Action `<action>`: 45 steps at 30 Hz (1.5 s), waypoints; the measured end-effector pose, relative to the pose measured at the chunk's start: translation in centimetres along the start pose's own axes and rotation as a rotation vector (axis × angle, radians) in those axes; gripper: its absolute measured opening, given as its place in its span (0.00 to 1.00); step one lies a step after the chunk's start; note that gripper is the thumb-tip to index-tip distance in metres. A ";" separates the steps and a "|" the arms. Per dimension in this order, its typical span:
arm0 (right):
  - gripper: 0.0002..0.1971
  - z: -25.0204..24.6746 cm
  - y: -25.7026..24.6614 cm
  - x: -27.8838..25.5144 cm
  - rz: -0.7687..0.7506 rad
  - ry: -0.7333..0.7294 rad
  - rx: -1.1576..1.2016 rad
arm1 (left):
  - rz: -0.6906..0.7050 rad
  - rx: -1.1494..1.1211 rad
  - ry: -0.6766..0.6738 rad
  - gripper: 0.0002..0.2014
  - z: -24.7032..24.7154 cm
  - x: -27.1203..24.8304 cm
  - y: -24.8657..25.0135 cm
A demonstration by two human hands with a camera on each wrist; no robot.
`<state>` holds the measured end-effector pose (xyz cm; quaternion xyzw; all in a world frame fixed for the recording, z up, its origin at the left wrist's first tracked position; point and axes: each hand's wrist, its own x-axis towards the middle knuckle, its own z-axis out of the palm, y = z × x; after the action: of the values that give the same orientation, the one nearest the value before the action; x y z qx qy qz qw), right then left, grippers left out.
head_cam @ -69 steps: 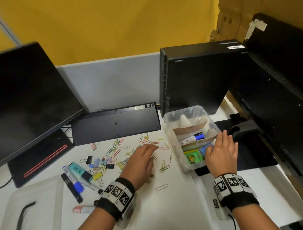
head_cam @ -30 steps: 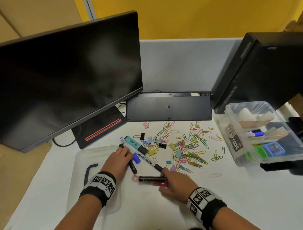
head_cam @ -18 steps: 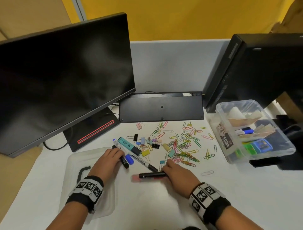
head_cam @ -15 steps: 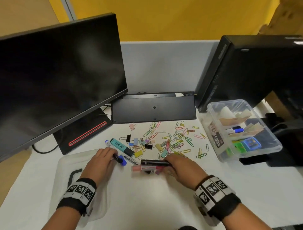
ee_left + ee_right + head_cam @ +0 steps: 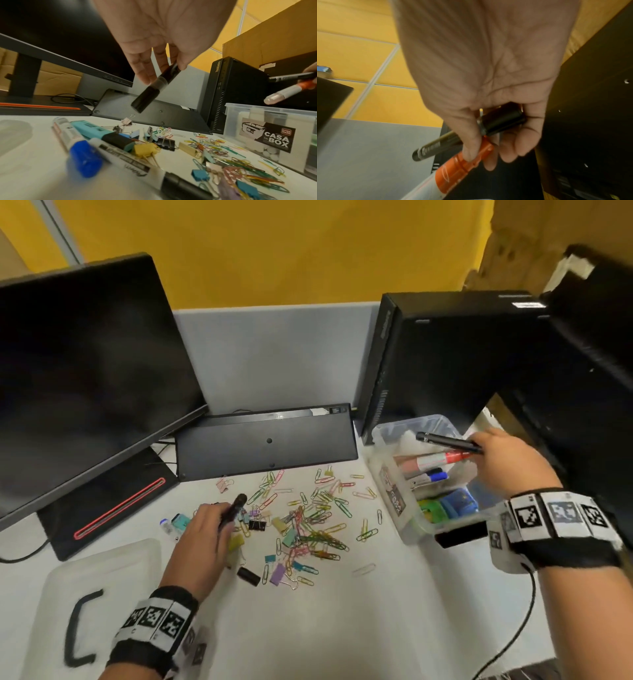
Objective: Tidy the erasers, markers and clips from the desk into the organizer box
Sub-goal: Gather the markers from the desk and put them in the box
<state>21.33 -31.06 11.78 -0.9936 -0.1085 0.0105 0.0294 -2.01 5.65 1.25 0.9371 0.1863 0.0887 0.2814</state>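
My right hand [image 5: 481,451] grips two markers at once, a black marker [image 5: 445,441] and a red-capped marker [image 5: 433,462]. It holds them above the clear organizer box [image 5: 394,501], which contains markers and erasers. The right wrist view shows the right hand [image 5: 488,152] curled around the black marker [image 5: 452,143] and the red marker [image 5: 464,165]. My left hand [image 5: 222,518] pinches another black marker [image 5: 235,506] and holds it [image 5: 154,88] off the desk. Beneath it lie a blue-capped marker [image 5: 77,146], a teal highlighter [image 5: 94,129] and a white marker [image 5: 133,165]. Coloured paper clips and binder clips [image 5: 308,529] are scattered mid-desk.
A monitor [image 5: 85,371] stands at the left, with an upturned keyboard [image 5: 263,443] behind the clips. A black PC tower [image 5: 445,354] stands behind the box. The box lid [image 5: 102,577] lies at front left. A small black cap [image 5: 248,576] lies near my left hand.
My right hand lifted the black and red markers off the desk and carried them right, over the box. My left hand raised its black marker off the desk.
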 end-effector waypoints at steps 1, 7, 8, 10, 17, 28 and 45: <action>0.10 0.4 0.5 0.6 0.021 -0.019 -0.010 | 0.004 -0.001 -0.006 0.14 0.3 0.0 0.4; 0.09 2.9 0.7 4.2 0.047 -0.201 0.007 | 0.007 0.026 -0.026 0.14 1.4 -0.3 1.6; 0.08 3.4 0.7 4.8 0.028 -0.208 0.023 | 0.006 0.035 -0.029 0.14 1.5 -0.4 1.7; 0.07 4.1 0.6 5.5 -0.008 -0.215 0.060 | -0.001 0.045 -0.031 0.14 1.6 -0.4 1.8; 0.08 5.5 0.6 5.3 -0.026 -0.092 0.191 | -0.022 0.053 -0.023 0.14 1.6 -0.9 2.1; 0.10 3.5 1.3 3.8 -0.003 -0.258 0.249 | -0.047 0.040 -0.025 0.16 2.0 -1.5 2.0; 0.22 5.2 2.0 2.0 0.091 -0.188 0.221 | -0.120 0.042 -0.128 0.22 1.8 -1.7 3.0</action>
<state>23.62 -32.31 6.46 -0.9828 -0.0638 0.1169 0.1277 -2.19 1.81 1.36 0.9338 0.2255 0.0080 0.2777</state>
